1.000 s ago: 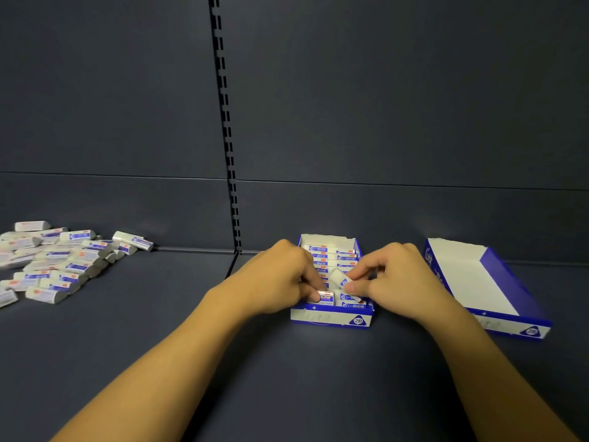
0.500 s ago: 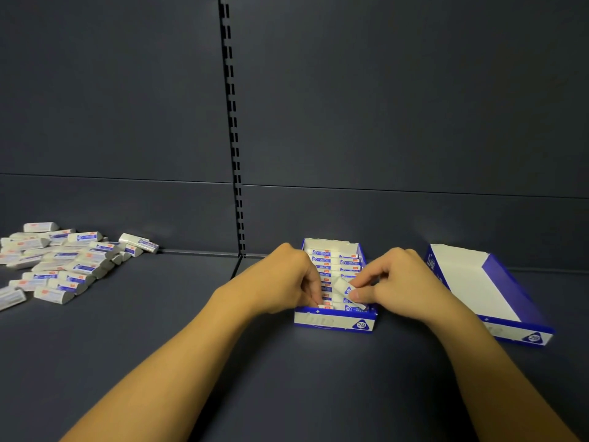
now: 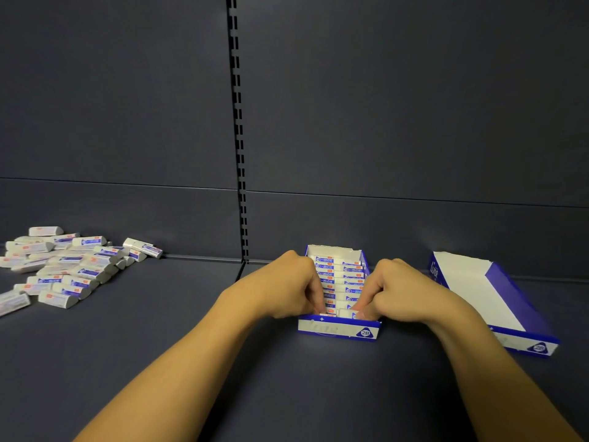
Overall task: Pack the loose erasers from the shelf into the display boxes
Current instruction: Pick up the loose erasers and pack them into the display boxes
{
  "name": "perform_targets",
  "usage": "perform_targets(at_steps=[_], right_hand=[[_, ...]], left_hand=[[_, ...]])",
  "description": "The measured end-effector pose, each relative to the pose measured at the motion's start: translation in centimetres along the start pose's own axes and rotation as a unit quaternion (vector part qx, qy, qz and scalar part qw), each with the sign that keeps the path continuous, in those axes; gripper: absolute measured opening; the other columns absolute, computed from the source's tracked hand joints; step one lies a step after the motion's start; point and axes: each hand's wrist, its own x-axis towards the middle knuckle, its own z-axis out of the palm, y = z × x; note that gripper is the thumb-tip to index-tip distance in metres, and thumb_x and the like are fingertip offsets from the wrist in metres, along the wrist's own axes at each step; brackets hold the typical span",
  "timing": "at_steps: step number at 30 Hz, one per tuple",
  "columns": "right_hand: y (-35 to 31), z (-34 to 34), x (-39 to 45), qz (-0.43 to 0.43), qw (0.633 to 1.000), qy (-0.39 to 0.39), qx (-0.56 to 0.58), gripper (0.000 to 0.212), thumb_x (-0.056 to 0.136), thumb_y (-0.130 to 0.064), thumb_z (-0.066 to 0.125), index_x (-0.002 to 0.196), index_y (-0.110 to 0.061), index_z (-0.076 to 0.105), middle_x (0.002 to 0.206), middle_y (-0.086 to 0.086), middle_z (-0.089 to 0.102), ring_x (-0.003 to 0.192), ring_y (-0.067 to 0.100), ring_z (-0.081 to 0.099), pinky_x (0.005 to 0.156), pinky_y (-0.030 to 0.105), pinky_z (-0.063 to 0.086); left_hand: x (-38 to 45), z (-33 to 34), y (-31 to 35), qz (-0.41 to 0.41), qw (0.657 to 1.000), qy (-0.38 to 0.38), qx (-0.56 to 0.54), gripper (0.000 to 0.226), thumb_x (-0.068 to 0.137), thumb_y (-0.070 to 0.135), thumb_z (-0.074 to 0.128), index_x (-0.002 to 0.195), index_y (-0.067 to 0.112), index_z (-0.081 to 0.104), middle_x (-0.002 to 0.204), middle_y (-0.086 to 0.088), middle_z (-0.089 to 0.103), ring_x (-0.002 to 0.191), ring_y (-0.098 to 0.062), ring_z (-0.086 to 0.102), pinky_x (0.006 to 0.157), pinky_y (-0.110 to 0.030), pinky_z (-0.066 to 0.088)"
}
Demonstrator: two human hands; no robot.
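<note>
The erasers (image 3: 338, 283) stand in rows in the near display box (image 3: 338, 330); small, light and sleeved, they are probably best pinched by the short ends. The left hand (image 3: 288, 290) and right hand (image 3: 400, 291) curl fingertips narrowly onto the front row, seemingly pressing the last eraser (image 3: 345, 313) down.

Two bare forearms run up from the lower frame to the left hand (image 3: 287, 288) and right hand (image 3: 401, 290) at centre, with no sleeves, rings, watch or gloves worn.
</note>
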Motion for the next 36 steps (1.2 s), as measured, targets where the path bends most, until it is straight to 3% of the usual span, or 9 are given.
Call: perform_targets(at_steps=[5, 10, 17, 21, 29, 36], right_hand=[[-0.3, -0.2, 0.1, -0.009, 1.0, -0.009, -0.021, 0.022, 0.084, -0.022, 0.079, 0.106, -0.021, 0.075, 0.103, -0.013, 0.064, 0.094, 0.009, 0.061, 0.062, 0.015, 0.053], [-0.5, -0.5, 0.2, -0.023, 0.999, -0.029, -0.007, 0.012, 0.082, -0.02, 0.08, 0.081, -0.027, 0.071, 0.1, -0.012, 0.067, 0.103, 0.011, 0.062, 0.073, 0.021, 0.059], [-0.4, -0.4, 0.5, -0.022, 0.999, -0.031, -0.037, 0.021, 0.084, -0.019, 0.079, 0.104, -0.017, 0.077, 0.111, -0.007, 0.071, 0.103, 0.012, 0.064, 0.077, 0.024, 0.06], [-0.5, -0.7, 0.5, -0.017, 0.998, -0.042, -0.043, 0.02, 0.084, -0.017, 0.078, 0.103, -0.02, 0.078, 0.109, -0.008, 0.072, 0.103, 0.013, 0.065, 0.076, 0.023, 0.059], [-0.7, -0.5, 0.8, 0.019, 0.998, -0.045, -0.041, 0.025, 0.084, -0.019, 0.079, 0.108, -0.018, 0.074, 0.115, -0.004, 0.067, 0.107, 0.015, 0.061, 0.074, 0.022, 0.058], [-1.1, -0.7, 1.1, 0.043, 0.997, -0.051, -0.047, 0.026, 0.08, -0.018, 0.082, 0.104, -0.017, 0.073, 0.11, -0.003, 0.07, 0.102, 0.015, 0.064, 0.072, 0.021, 0.056]], left_hand=[[0.4, -0.4, 0.2, -0.011, 1.0, -0.027, -0.008, 0.01, 0.088, 0.021, 0.077, 0.097, 0.022, 0.08, 0.109, 0.009, 0.074, 0.099, -0.004, 0.064, 0.087, -0.027, 0.059], [0.4, -0.6, 0.2, -0.012, 0.999, -0.036, -0.016, 0.01, 0.088, 0.019, 0.076, 0.098, 0.02, 0.08, 0.109, 0.007, 0.074, 0.106, -0.008, 0.065, 0.088, -0.027, 0.059], [0.2, -0.5, 0.3, -0.018, 0.999, -0.031, -0.02, 0.01, 0.088, 0.021, 0.077, 0.097, 0.024, 0.08, 0.104, 0.015, 0.074, 0.088, 0.002, 0.065, 0.088, -0.029, 0.06], [0.2, -0.7, 0.5, -0.022, 0.999, -0.042, -0.019, 0.013, 0.088, 0.019, 0.076, 0.1, 0.023, 0.08, 0.102, 0.018, 0.073, 0.086, 0.002, 0.064, 0.089, -0.03, 0.059], [0.4, -1.1, 0.6, -0.022, 0.998, -0.062, -0.022, 0.01, 0.089, 0.018, 0.075, 0.098, 0.02, 0.078, 0.113, 0.008, 0.072, 0.107, -0.007, 0.063, 0.087, -0.024, 0.057], [0.7, -1.0, 0.3, -0.016, 0.998, -0.063, -0.018, 0.012, 0.088, 0.018, 0.076, 0.1, 0.018, 0.078, 0.113, 0.007, 0.073, 0.109, -0.009, 0.064, 0.09, -0.029, 0.058]])
